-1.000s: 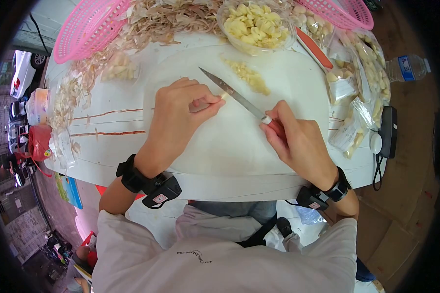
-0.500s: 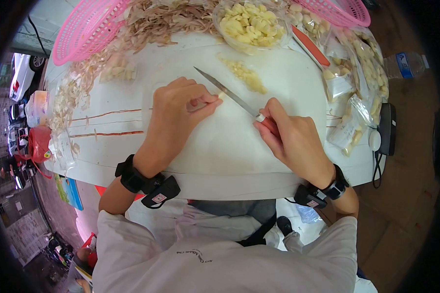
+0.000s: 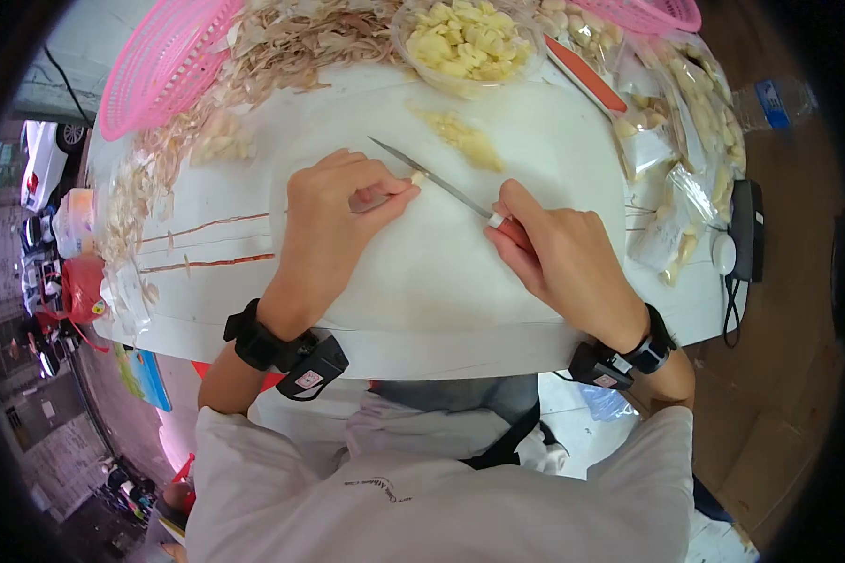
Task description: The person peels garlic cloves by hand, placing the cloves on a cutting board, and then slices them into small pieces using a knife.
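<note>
My right hand is closed round the handle of a small knife, whose blade slants up to the left over the white cutting surface. Between the thumb and fingertips of my left hand is a small pale garlic clove. The blade lies against or very near that clove; exact contact is hard to tell. Just beyond the knife is a strip of sliced garlic. A clear plastic bowl full of pale yellow garlic slices stands at the far side.
Papery garlic skins cover the back left, beside a pink basket. Toward the right lie an orange-red flat blade or sheath and plastic bags of garlic cloves. A black device with a cable sits at the right edge.
The view has shifted slightly. The blade has turned a little, its tip slightly lower, and the clove shows more clearly at my left fingertips. Both hands keep their grips.
</note>
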{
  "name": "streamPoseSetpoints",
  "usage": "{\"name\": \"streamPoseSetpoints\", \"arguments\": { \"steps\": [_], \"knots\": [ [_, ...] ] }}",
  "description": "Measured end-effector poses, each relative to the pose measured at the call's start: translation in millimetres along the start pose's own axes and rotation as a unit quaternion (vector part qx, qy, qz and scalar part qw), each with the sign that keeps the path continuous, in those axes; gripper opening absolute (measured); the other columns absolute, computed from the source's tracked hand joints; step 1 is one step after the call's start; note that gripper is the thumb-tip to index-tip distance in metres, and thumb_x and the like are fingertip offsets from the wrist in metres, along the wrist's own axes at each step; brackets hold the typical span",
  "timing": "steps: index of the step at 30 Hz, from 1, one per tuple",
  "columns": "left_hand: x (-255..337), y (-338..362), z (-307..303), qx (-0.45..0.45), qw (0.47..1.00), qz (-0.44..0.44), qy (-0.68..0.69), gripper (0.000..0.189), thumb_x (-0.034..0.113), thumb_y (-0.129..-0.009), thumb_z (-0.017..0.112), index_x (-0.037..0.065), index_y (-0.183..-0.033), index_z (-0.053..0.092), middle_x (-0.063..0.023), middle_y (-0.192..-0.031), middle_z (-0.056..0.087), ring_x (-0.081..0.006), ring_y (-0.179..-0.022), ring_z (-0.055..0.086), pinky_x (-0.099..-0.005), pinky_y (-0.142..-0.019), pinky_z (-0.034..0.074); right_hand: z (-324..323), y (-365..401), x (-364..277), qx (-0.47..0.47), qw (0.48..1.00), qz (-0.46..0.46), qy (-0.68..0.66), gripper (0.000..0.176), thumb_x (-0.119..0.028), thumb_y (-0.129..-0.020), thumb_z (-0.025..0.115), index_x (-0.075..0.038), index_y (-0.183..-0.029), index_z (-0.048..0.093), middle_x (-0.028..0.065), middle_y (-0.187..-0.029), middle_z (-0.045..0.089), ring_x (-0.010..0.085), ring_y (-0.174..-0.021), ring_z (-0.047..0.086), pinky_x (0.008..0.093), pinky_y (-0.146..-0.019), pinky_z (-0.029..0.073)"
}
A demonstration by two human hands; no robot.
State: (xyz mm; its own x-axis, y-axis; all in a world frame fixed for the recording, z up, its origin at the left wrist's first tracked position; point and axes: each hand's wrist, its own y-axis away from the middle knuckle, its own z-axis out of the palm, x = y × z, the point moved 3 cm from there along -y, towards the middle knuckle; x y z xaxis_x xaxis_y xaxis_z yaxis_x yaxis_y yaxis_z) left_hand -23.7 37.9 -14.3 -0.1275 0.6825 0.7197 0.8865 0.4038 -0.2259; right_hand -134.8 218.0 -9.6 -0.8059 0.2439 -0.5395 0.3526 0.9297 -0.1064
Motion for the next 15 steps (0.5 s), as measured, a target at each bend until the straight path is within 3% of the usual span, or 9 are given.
{"name": "streamPoseSetpoints", "arguments": {
  "steps": [7,12,15],
  "knots": [
    [-0.5,0.6,-0.3,0.008,1.0,-0.014,-0.011,0.011,0.005,-0.074,0.079,0.001,-0.077,0.069,-0.0071,-0.069,0.06,-0.0155,-0.061,0.057,-0.0263,-0.057,0.049,-4.0,1.9,6.1,0.026,0.995,0.029,-0.091,0.022,-0.015,-0.089,0.065,-0.004,-0.101,0.05,0.0138,-0.07,0.062,0.0344,-0.063,0.062,0.0396,-0.055,0.047],
    [-0.2,0.4,0.8,0.004,1.0,-0.03,-0.003,0.011,0.006,-0.074,0.079,0.001,-0.077,0.07,-0.0069,-0.069,0.061,-0.0152,-0.061,0.057,-0.0259,-0.058,0.049,-3.7,3.1,4.9,0.005,0.998,0.016,-0.058,0.022,-0.015,-0.09,0.065,-0.004,-0.101,0.05,0.0141,-0.072,0.062,0.0343,-0.063,0.062,0.0393,-0.055,0.047],
    [-1.2,0.5,2.2,0.019,1.0,-0.016,0.008,0.01,0.001,-0.074,0.079,0.0,-0.076,0.069,-0.0055,-0.068,0.062,-0.0103,-0.058,0.051,-0.0244,-0.056,0.041,-2.5,3.6,5.4,0.01,0.999,0.003,-0.048,0.022,-0.015,-0.09,0.065,-0.004,-0.1,0.049,0.0139,-0.072,0.062,0.034,-0.063,0.062,0.0392,-0.055,0.047]
  ]
}}
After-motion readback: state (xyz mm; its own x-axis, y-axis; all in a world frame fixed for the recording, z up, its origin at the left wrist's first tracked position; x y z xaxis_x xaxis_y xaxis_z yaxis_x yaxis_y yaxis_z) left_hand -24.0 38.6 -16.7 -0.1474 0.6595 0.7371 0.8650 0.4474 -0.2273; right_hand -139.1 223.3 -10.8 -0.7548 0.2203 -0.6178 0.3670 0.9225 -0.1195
